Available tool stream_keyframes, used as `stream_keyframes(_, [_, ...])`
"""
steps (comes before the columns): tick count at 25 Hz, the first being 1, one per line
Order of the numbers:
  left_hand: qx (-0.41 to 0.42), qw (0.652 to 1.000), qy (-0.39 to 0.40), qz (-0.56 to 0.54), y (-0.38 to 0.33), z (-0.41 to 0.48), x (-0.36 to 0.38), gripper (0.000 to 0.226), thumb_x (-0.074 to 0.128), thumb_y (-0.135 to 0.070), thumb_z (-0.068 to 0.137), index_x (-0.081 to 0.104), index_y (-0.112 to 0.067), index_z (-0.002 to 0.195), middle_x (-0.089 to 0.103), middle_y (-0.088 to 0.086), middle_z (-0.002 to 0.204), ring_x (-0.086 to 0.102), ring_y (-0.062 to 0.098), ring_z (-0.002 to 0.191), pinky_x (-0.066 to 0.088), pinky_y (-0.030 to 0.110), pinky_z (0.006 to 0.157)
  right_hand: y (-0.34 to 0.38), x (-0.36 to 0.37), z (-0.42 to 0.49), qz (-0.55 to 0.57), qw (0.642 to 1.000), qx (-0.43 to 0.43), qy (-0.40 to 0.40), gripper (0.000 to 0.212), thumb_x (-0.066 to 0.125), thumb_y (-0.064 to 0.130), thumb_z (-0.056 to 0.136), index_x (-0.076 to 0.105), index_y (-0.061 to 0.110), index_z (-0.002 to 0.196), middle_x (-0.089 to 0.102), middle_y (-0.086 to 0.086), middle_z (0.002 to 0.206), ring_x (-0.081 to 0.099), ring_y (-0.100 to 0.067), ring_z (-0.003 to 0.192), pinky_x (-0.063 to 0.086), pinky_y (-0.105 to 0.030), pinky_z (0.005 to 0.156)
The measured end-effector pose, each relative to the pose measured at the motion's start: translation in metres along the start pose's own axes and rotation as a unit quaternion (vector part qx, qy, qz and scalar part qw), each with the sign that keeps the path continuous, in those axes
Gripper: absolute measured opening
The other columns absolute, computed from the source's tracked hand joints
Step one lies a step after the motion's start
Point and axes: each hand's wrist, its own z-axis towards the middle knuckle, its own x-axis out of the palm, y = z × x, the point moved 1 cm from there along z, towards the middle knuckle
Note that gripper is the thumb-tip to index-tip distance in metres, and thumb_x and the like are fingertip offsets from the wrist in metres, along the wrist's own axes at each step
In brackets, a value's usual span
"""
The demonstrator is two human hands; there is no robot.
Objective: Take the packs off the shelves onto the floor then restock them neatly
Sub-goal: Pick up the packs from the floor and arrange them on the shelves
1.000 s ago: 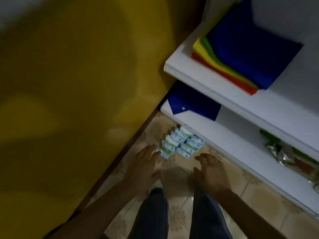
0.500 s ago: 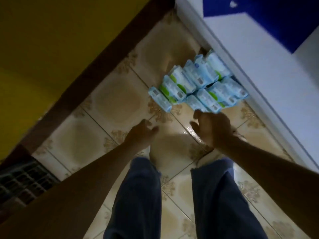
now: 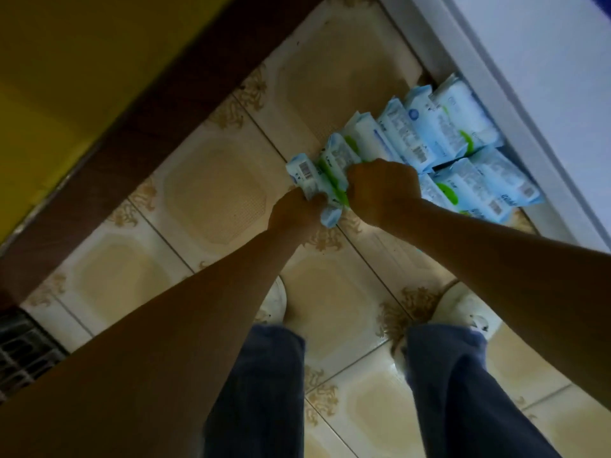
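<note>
Gripping the near end of the packs (image 3: 446, 133), clustered on the floor (image 3: 215, 193) against the white shelf (image 3: 529, 77) | hands: left hand (image 3: 296, 211) and right hand (image 3: 383, 190) both curled round the nearest ones | handling: probably light, soft, slick film; squeeze by the sides | count: about ten, some hidden

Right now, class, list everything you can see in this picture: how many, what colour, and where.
packs: roughly ten, pale blue and white with green, two rows on the floor beside the shelf unit
floor: one, beige tiles with brown ornaments
shelf unit: one, white, right
wall: one, yellow, dark brown skirting, left
grate: one, dark, lower left
shoes: two, white, on the floor
trouser legs: two, blue, bottom
left hand: grips nearest packs
right hand: grips nearest packs
</note>
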Motion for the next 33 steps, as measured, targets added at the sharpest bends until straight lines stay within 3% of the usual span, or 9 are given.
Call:
stream_keyframes(6, [0.163, 0.984, -0.066, 0.019, -0.055, -0.133, -0.087, 0.029, 0.061, -0.031, 0.092, 0.066, -0.006, 0.103, 0.064, 0.001, 0.098, 0.062, 0.014, 0.087, 0.044, 0.016, 0.061, 0.013, -0.117, -0.098, 0.216, 0.972, 0.053, -0.079, 0.019, 0.049, 0.024, 0.094, 0.062, 0.011, 0.1, 0.045, -0.015, 0.12, 0.053, -0.036, 0.102, 0.049, -0.04, 0.077])
stream_keyframes(10, [0.221, 0.967, -0.068, -0.103, -0.118, -0.235, -0.135, 0.035, 0.055, -0.051, 0.089, 0.061, -0.018, 0.097, 0.058, 0.007, 0.105, 0.058, 0.001, 0.086, 0.043, 0.009, 0.063, 0.019, -0.215, -0.174, 0.363, 0.921, 0.081, -0.116, 0.028, 0.054, 0.018, 0.088, 0.042, 0.017, 0.063, 0.051, -0.009, 0.085, 0.053, -0.027, 0.075, 0.038, -0.031, 0.059])
stream_keyframes(13, [0.261, 0.942, -0.064, -0.202, -0.166, -0.32, -0.173, 0.011, 0.061, -0.033, 0.087, 0.054, -0.029, 0.094, 0.058, 0.003, 0.112, 0.058, 0.006, 0.098, 0.048, 0.021, 0.076, 0.005, -0.302, -0.245, 0.451, 0.874, 0.092, -0.155, 0.032, 0.057, 0.011, 0.087, 0.039, 0.02, 0.062, 0.046, 0.002, 0.075, 0.044, -0.011, 0.066, 0.032, -0.022, 0.056])
stream_keyframes(17, [0.233, 0.927, 0.026, -0.292, -0.215, -0.419, -0.213, 0.095, 0.088, -0.045, 0.059, 0.038, -0.028, 0.137, 0.054, -0.005, 0.133, 0.054, 0.013, 0.121, 0.054, 0.037, 0.09, -0.007, -0.406, -0.359, 0.526, 0.831, 0.08, -0.163, 0.038, 0.055, 0.0, 0.084, 0.037, 0.02, 0.057, 0.042, 0.006, 0.062, 0.04, -0.006, 0.058, 0.032, -0.022, 0.058])
stream_keyframes(19, [0.248, 0.9, 0.141, -0.329, -0.235, -0.464, -0.228, 0.097, 0.085, -0.04, 0.064, 0.034, -0.022, 0.144, 0.06, 0.004, 0.132, 0.059, 0.023, 0.119, 0.054, 0.043, 0.09, -0.003, -0.446, -0.41, 0.552, 0.812, 0.063, -0.179, 0.038, 0.055, -0.004, 0.083, 0.036, 0.016, 0.056, 0.039, 0.002, 0.06, 0.037, -0.004, 0.054, 0.03, -0.02, 0.054])
stream_keyframes(23, [0.297, 0.859, 0.288, -0.303, -0.272, -0.546, -0.251, 0.048, 0.076, -0.026, 0.077, 0.059, -0.017, 0.122, 0.07, 0.005, 0.114, 0.067, 0.024, 0.103, 0.056, 0.034, 0.083, 0.02, -0.491, -0.495, 0.582, 0.757, 0.094, -0.282, 0.031, 0.06, -0.001, 0.085, 0.042, 0.014, 0.064, 0.044, -0.001, 0.065, 0.039, -0.002, 0.054, 0.033, -0.015, 0.053])
stream_keyframes(26, [0.325, 0.853, 0.302, -0.274, -0.298, -0.59, -0.267, 0.045, 0.074, -0.023, 0.071, 0.063, -0.013, 0.114, 0.073, 0.006, 0.105, 0.069, 0.022, 0.094, 0.058, 0.03, 0.075, 0.037, -0.502, -0.54, 0.645, 0.643, 0.137, -0.389, 0.013, 0.063, 0.025, 0.09, 0.055, 0.015, 0.09, 0.063, -0.007, 0.093, 0.06, -0.012, 0.082, 0.05, -0.026, 0.072])
stream_keyframes(29, [0.409, 0.817, 0.327, -0.242, -0.336, -0.645, -0.278, 0.047, 0.07, -0.017, 0.071, 0.061, -0.009, 0.116, 0.072, 0.01, 0.107, 0.07, 0.027, 0.094, 0.059, 0.035, 0.072, 0.054, -0.53, -0.587, 0.667, 0.595, 0.123, -0.431, 0.043, 0.056, 0.055, 0.084, 0.056, 0.027, 0.117, 0.063, 0.001, 0.117, 0.064, -0.016, 0.104, 0.057, -0.035, 0.082])
stream_keyframes(33, [0.529, 0.737, 0.361, -0.216, -0.385, -0.741, -0.284, 0.037, 0.072, -0.012, 0.074, 0.064, -0.013, 0.109, 0.072, 0.011, 0.106, 0.07, 0.028, 0.095, 0.059, 0.038, 0.074, 0.054, -0.578, -0.663, 0.599, 0.584, 0.066, -0.544, 0.07, 0.074, 0.051, 0.07, 0.047, 0.031, 0.132, 0.06, 0.007, 0.126, 0.061, -0.016, 0.113, 0.056, -0.037, 0.086])
